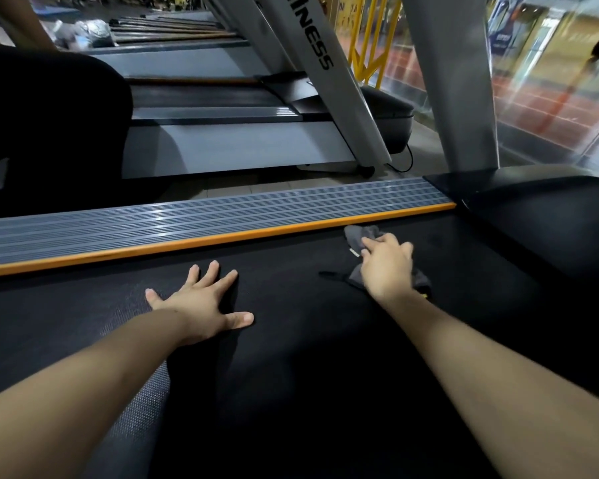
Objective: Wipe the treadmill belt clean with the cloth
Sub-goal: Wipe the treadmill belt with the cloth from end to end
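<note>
Grey cloth (360,236) half hidden under right hand (388,267).

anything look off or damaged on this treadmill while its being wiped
Nothing stands out. The belt looks intact, the orange-edged side rail runs straight, and the grey cloth sits bunched under the right hand.

Upright lettering: "INESS" in black capitals, running down the white slanted upright (320,46) of the neighbouring treadmill, start cut off.
Cloth tag: small label on the cloth (355,236), too blurred to read.
</note>
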Available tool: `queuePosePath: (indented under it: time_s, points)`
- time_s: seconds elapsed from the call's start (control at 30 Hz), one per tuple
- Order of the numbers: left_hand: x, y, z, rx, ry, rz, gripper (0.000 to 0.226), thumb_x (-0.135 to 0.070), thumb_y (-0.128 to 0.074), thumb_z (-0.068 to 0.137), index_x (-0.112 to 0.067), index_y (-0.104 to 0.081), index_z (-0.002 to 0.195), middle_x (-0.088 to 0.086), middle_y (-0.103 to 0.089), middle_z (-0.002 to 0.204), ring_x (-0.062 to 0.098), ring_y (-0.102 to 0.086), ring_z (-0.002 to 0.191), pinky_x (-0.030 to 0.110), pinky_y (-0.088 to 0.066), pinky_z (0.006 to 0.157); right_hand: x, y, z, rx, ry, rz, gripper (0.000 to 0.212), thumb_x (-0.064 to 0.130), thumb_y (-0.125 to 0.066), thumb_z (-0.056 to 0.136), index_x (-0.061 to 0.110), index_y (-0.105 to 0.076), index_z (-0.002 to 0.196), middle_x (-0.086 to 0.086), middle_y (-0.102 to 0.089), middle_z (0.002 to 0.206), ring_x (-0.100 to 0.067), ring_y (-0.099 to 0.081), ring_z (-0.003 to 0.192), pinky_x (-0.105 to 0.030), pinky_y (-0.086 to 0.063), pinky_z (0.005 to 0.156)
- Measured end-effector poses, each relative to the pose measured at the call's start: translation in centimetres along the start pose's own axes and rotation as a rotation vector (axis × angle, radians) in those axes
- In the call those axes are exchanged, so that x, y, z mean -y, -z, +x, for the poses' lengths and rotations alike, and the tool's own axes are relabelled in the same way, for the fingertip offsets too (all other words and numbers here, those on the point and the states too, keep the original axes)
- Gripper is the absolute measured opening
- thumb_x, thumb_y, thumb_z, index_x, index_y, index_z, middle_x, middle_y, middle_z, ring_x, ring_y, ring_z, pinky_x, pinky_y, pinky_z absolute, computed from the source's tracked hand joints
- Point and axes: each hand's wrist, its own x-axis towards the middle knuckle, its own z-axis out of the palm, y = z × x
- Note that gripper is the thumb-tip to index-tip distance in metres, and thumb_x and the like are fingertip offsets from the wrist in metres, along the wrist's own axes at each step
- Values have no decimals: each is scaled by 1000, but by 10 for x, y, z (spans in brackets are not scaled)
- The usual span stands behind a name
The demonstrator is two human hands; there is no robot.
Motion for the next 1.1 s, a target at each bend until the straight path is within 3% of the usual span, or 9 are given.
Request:
queuePosePath:
  time_s: [0.17, 0.3, 0.43, 0.53, 0.7, 0.83, 0.93, 1.0, 1.1]
  points:
    - [-2, 1, -3, 3, 6, -1, 97, -85, -49, 78, -53, 1, 155, -19, 18, 165, 14, 20, 152, 80, 0, 109, 119, -11, -69, 97, 294, 174, 24, 26, -51, 94, 31, -65, 113, 3, -54, 118, -31, -41, 100, -41, -43, 86]
    - [-9, 8, -14, 21, 9, 14, 97, -83, -52, 79, -51, -2, 156, -15, 17, 166, 18, 18, 153, 81, -11, 107, 91, -9, -56, 124, 545, 157, 31, 33, -42, 95, 32, -61, 120, 3, -58, 123, -32, -47, 106, -42, -44, 88]
    - [-4, 4, -38, 109, 1, -41, 128, -95, -62, 50, -54, 0, 154, -16, 17, 166, 21, 19, 153, 82, -15, 107, -16, -7, -10, -30, 159, 44, 26, 30, -44, 95, 32, -61, 114, 0, -57, 120, -33, -50, 100, -41, -42, 81]
    - [-6, -8, -49, 128, -4, 9, 133, -91, -69, 47, -54, 3, 153, -16, 23, 164, 21, 23, 152, 86, -16, 101, 1, 3, -26, -34, -52, 68, 21, 28, -52, 94, 28, -66, 109, -1, -53, 118, -29, -39, 91, -38, -38, 82]
    - [-14, -6, -50, 116, 16, -8, 130, -83, -76, 52, -55, 0, 154, -16, 23, 165, 22, 23, 152, 88, -15, 98, 122, -4, -102, 39, 363, 180, 25, 30, -45, 93, 31, -62, 110, 2, -56, 112, -31, -43, 91, -40, -40, 75]
    - [-11, -9, -49, 106, 19, -10, 130, -84, -76, 51, -56, -1, 153, -17, 22, 165, 21, 23, 152, 89, -15, 97, 90, -7, -85, 66, 605, 195, 30, 35, -43, 93, 33, -62, 115, 4, -59, 113, -31, -49, 93, -41, -45, 77]
    - [-10, -9, -48, 105, 14, -14, 130, -85, -75, 50, -57, 0, 153, -18, 21, 164, 21, 23, 152, 88, -15, 98, -3, -15, -27, -24, 318, 43, 38, 42, -31, 94, 36, -60, 117, 3, -58, 118, -32, -53, 103, -40, -41, 81]
    - [-9, -10, -48, 106, 10, -16, 130, -86, -74, 50, -57, 0, 153, -18, 21, 164, 22, 23, 152, 88, -14, 98, -38, -7, -18, -43, 63, 70, 30, 35, -43, 97, 32, -65, 117, 1, -55, 120, -32, -46, 101, -43, -42, 85]
    - [-9, -9, -49, 108, 6, -21, 129, -84, -74, 52, -55, -1, 153, -16, 21, 165, 22, 24, 152, 89, -12, 97, 0, 7, -46, -72, 0, 108, 29, 32, -48, 93, 26, -71, 109, -1, -56, 114, -34, -42, 93, -42, -42, 82]
